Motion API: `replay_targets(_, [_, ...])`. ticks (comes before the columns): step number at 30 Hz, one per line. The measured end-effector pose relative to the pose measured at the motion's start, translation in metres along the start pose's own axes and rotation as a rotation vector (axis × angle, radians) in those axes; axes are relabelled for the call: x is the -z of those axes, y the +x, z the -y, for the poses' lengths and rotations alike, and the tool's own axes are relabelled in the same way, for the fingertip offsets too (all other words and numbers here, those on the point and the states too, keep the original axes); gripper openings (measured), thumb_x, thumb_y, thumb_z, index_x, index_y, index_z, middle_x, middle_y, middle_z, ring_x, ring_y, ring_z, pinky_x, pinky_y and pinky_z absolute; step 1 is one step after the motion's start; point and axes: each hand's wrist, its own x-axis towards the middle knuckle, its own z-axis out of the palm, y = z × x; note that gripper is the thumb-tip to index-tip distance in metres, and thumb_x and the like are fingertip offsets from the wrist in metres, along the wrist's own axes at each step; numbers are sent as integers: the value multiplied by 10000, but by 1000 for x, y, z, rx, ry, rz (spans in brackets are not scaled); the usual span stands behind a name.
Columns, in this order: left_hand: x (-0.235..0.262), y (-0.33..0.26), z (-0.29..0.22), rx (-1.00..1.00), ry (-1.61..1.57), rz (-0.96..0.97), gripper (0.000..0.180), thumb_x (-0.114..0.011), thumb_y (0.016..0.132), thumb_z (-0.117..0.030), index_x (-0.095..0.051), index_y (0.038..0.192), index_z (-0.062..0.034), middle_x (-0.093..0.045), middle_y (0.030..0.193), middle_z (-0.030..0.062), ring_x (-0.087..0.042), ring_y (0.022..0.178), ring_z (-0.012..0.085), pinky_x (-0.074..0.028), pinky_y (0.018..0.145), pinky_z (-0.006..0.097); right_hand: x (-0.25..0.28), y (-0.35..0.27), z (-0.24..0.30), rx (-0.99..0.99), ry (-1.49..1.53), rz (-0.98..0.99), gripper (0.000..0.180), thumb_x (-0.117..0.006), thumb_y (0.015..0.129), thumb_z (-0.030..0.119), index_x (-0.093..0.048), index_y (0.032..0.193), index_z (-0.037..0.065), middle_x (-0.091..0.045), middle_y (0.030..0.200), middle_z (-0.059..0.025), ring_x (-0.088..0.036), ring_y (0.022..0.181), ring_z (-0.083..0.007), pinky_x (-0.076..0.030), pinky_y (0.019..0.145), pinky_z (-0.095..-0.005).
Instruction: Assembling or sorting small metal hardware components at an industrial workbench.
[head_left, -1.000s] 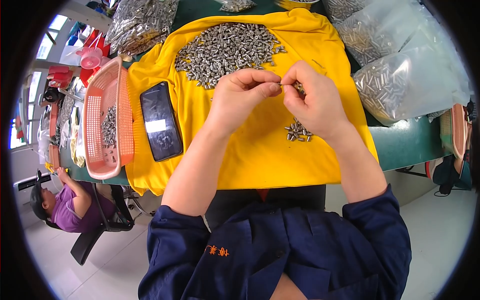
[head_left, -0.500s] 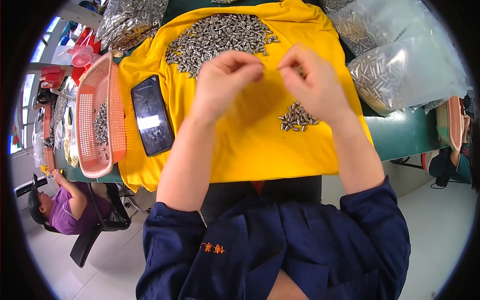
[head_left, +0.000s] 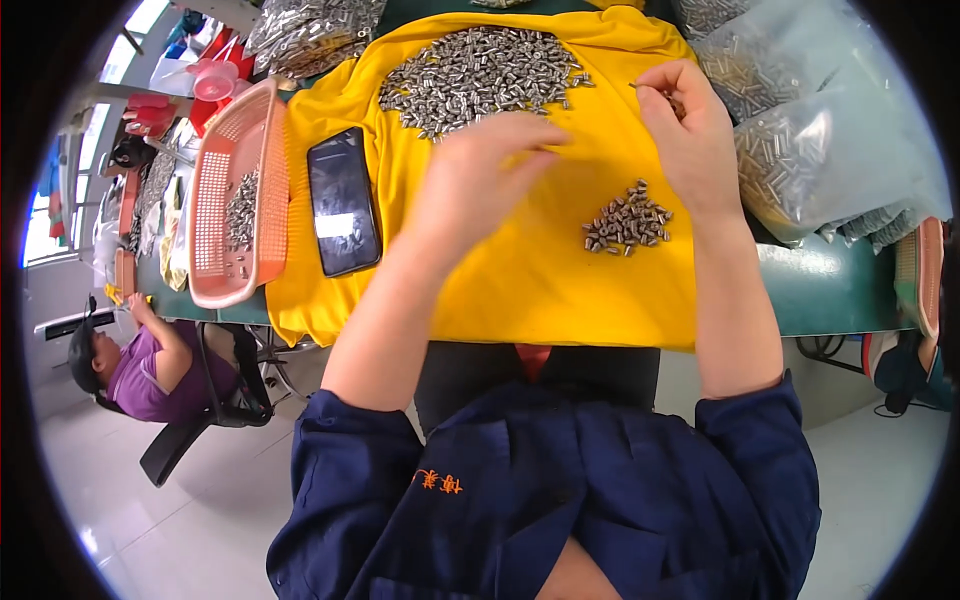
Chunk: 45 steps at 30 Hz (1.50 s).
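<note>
On yellow cloth (head_left: 520,270) over tabletop (head_left: 830,290): right hand (head_left: 690,140) far right, fingers pinched on thin metal pin (head_left: 650,88), lifted for easy feeding. Left hand (head_left: 480,175) blurred, fingers spread reaching far pile of metal sleeves (head_left: 480,75), nothing visibly gripped. Small sorted heap (head_left: 627,220) kept near right wrist, handy for dropping.

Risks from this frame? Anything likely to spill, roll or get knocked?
1. The left hand is blurred just over the big pile of metal pieces; a sweep might scatter them across the yellow cloth.
2. The small pile lies under the right hand; the wrist may nudge it.
3. The phone lies beside the left forearm and could be pushed toward the basket.
</note>
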Motion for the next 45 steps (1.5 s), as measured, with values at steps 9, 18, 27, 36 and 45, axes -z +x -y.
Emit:
replay_targets(9, [25, -15, 43, 153, 438, 122, 134, -594, 735, -113, -630, 845, -44, -610, 815, 111, -585, 748, 259, -457, 683, 326, -10, -6, 5, 8, 1, 81, 69, -529, 789, 79, -517, 824, 21, -461, 619, 37, -376, 531, -15, -314, 462, -180])
replay_targets(18, [28, -9, 40, 175, 554, 294, 149, -595, 724, -126, -621, 846, -44, -604, 814, 126, -582, 751, 269, -456, 694, 342, -9, -7, 5, -40, 11, 118, 80, -531, 783, 81, -520, 838, 24, -489, 649, 26, -394, 545, -24, -332, 478, -185])
replay_targets(27, [-11, 19, 8, 421, -893, 74, 120, -553, 796, 0, -570, 914, 14, -613, 826, 61, -597, 767, 123, -473, 695, 226, -9, -11, 12, -38, 121, 264, 58, -507, 776, 66, -496, 817, 28, -492, 686, 4, -433, 606, -56, -373, 538, -205])
replay_targets(36, [-23, 18, 17, 399, -962, 48, 128, -579, 779, 9, -594, 905, 28, -622, 832, 81, -604, 771, 135, -490, 718, 230, -10, -10, 14, -71, -9, 301, 72, -510, 744, 71, -487, 776, 11, -503, 619, -33, -455, 558, -94, -376, 511, -237])
replay_targets(45, [-23, 16, 16, 402, -795, 33, 114, -612, 753, -1, -616, 865, 17, -633, 804, 62, -597, 729, 101, -480, 679, 199, -14, -14, 16, 66, -276, 302, 58, -507, 727, 52, -478, 770, 24, -513, 605, -111, -492, 514, -224, -386, 490, -302])
